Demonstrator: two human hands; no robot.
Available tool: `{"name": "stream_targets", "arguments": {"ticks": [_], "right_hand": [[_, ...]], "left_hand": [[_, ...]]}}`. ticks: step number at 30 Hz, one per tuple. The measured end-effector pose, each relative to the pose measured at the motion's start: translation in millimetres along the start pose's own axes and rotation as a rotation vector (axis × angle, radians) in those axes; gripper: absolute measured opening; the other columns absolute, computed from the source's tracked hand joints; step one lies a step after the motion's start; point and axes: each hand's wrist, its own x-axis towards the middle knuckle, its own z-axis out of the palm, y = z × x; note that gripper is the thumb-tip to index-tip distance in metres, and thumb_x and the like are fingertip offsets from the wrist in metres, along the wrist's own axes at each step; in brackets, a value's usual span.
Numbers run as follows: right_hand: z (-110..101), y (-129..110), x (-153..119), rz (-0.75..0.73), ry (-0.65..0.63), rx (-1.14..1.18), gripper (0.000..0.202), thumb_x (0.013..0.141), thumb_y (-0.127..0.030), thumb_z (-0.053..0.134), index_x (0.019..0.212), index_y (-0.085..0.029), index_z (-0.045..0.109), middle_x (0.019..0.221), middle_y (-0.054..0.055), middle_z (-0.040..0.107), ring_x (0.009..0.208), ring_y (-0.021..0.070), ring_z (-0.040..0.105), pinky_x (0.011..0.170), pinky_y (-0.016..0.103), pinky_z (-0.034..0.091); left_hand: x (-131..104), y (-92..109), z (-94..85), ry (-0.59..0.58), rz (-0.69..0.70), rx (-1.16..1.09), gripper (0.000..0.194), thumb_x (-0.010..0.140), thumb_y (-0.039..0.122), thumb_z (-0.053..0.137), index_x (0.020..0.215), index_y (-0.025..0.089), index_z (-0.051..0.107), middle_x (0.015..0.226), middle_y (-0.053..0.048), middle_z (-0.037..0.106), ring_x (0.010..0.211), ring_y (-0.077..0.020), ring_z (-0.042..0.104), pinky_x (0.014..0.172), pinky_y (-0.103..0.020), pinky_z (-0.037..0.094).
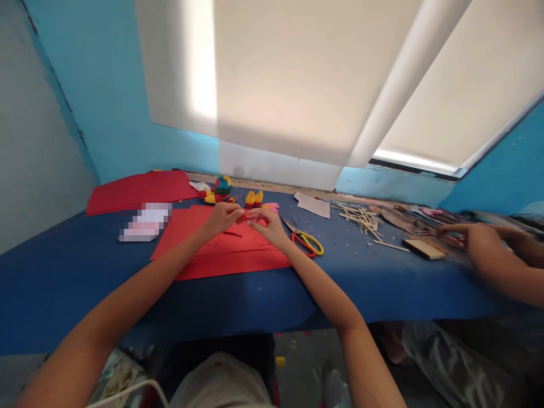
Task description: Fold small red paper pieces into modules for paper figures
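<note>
Both my hands meet above red paper sheets [238,265] on the blue table. Between my left hand [226,216] and my right hand [267,222] is a small red paper piece [243,217], pinched by the fingers of both. Its exact shape is partly hidden by the fingertips. A thin dark red strip [232,233] with a jagged look lies on the sheets just below. Scissors [306,241] with one red and one yellow handle rest to the right of my right hand. Behind my hands stand small yellow and red folded pieces [254,198].
A multicoloured folded figure [221,187] sits at the back, near more red sheets [140,190]. A blurred-out pale object [147,222] lies left. To the right are white paper [313,204], thin wooden sticks [361,220] and a wooden block [423,249]. Another person's arms [497,255] work at far right.
</note>
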Motion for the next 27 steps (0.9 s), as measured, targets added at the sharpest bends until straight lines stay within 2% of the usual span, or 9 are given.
{"name": "stream_targets", "arguments": {"ticks": [4, 12, 16, 19, 22, 24, 27], "right_hand": [[0, -4, 1, 0.014, 0.043, -0.031, 0.020, 0.079, -0.037, 0.063, 0.087, -0.019, 0.065, 0.089, 0.005, 0.069, 0.084, 0.0151, 0.064, 0.077, 0.029, 0.052], [-3, -2, 0, -0.099, 0.029, -0.195, 0.016, 0.084, -0.033, 0.059, 0.094, -0.021, 0.065, 0.091, 0.005, 0.069, 0.083, 0.0166, 0.064, 0.081, 0.032, 0.050], [-6, -1, 0, -0.161, -0.012, -0.310, 0.016, 0.086, -0.033, 0.056, 0.092, -0.022, 0.067, 0.091, 0.006, 0.069, 0.087, 0.0186, 0.063, 0.083, 0.034, 0.049], [-7, -4, 1, -0.179, 0.042, -0.351, 0.016, 0.086, -0.033, 0.056, 0.088, -0.022, 0.067, 0.087, 0.006, 0.070, 0.083, 0.0178, 0.064, 0.080, 0.032, 0.048], [-7, -8, 2, -0.147, 0.121, -0.343, 0.014, 0.085, -0.032, 0.058, 0.088, -0.021, 0.067, 0.083, 0.005, 0.070, 0.077, 0.0165, 0.064, 0.076, 0.030, 0.049], [-7, -9, 3, -0.096, 0.172, -0.323, 0.015, 0.084, -0.032, 0.060, 0.091, -0.021, 0.066, 0.083, 0.005, 0.070, 0.076, 0.0165, 0.064, 0.075, 0.030, 0.049], [-7, -9, 3, -0.046, 0.196, -0.290, 0.019, 0.083, -0.034, 0.060, 0.096, -0.021, 0.066, 0.086, 0.005, 0.070, 0.077, 0.0168, 0.063, 0.077, 0.030, 0.049]], "left_hand": [[0, 1, 2.6, -0.080, 0.005, -0.046, 0.030, 0.081, 0.035, 0.043, 0.057, 0.017, 0.048, 0.054, 0.002, 0.048, 0.049, -0.0095, 0.043, 0.046, -0.020, 0.036], [-1, -6, -0.4, -0.383, -0.198, -0.268, 0.034, 0.087, 0.046, 0.042, 0.067, 0.019, 0.048, 0.059, 0.002, 0.040, 0.048, -0.0106, 0.038, 0.047, -0.022, 0.042], [-2, -7, 0.1, -0.425, -0.192, -0.281, 0.040, 0.088, 0.051, 0.040, 0.064, 0.019, 0.045, 0.057, 0.002, 0.040, 0.048, -0.0106, 0.038, 0.048, -0.022, 0.044], [-1, -8, 4.4, -0.327, -0.156, -0.220, 0.040, 0.088, 0.053, 0.038, 0.069, 0.019, 0.046, 0.059, 0.002, 0.044, 0.049, -0.0103, 0.042, 0.046, -0.020, 0.043], [1, -13, 7.6, -0.066, -0.049, -0.141, 0.035, 0.088, 0.051, 0.040, 0.083, 0.018, 0.050, 0.069, -0.001, 0.055, 0.055, -0.0108, 0.051, 0.046, -0.019, 0.042], [2, -17, 7.7, 0.078, 0.050, -0.062, 0.032, 0.085, 0.047, 0.049, 0.096, 0.018, 0.053, 0.082, -0.004, 0.063, 0.067, -0.0127, 0.059, 0.052, -0.019, 0.045], [1, -23, 6.7, 0.119, 0.208, 0.157, 0.029, 0.081, 0.042, 0.059, 0.098, 0.018, 0.060, 0.093, -0.007, 0.068, 0.079, -0.0152, 0.063, 0.063, -0.021, 0.048]]}}
